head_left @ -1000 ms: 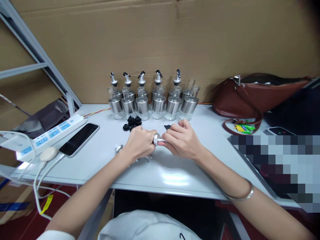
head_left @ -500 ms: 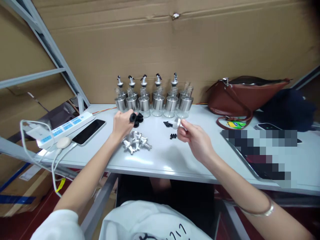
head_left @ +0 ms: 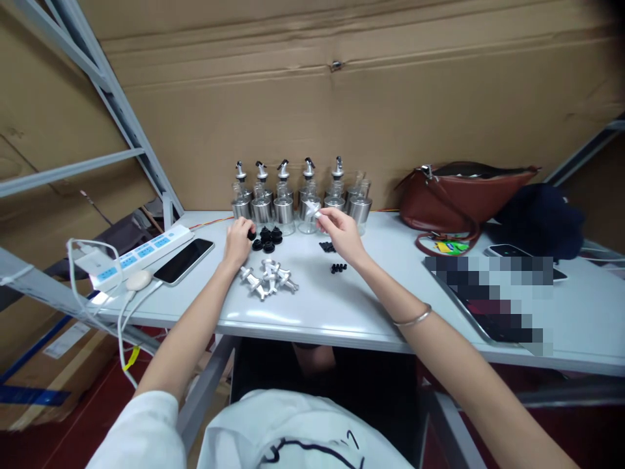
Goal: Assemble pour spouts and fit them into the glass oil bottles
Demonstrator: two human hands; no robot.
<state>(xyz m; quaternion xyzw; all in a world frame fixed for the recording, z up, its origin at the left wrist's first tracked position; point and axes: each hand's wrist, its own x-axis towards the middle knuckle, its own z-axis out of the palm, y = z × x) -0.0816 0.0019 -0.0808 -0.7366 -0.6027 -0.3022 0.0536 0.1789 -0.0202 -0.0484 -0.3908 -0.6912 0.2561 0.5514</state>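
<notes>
My right hand [head_left: 342, 233] pinches a silver spout piece [head_left: 313, 209] in front of the glass bottles with steel bands [head_left: 284, 210]. My left hand [head_left: 238, 242] is closed around a black stopper [head_left: 251, 234], mostly hidden by the fingers, at the left of a cluster of black stoppers [head_left: 267, 236]. Nearer the table's front lies a pile of silver spout pieces [head_left: 269, 277]. Small black parts [head_left: 338, 268] and black levers [head_left: 327, 247] lie below my right hand. Several bottles in the back row carry silver pourers with black tips [head_left: 283, 169].
On the left of the table [head_left: 312, 318] are a white power strip [head_left: 141, 254], a phone [head_left: 184, 262] and cables. At the right are a brown bag [head_left: 459, 195], a dark cap [head_left: 541, 221] and a partly blurred tablet [head_left: 478, 299]. Cardboard stands behind.
My right hand has moved left with the silver piece, toward the bottles. My left hand has lowered the black stopper to the left side of the cluster. The view has shifted slightly.
</notes>
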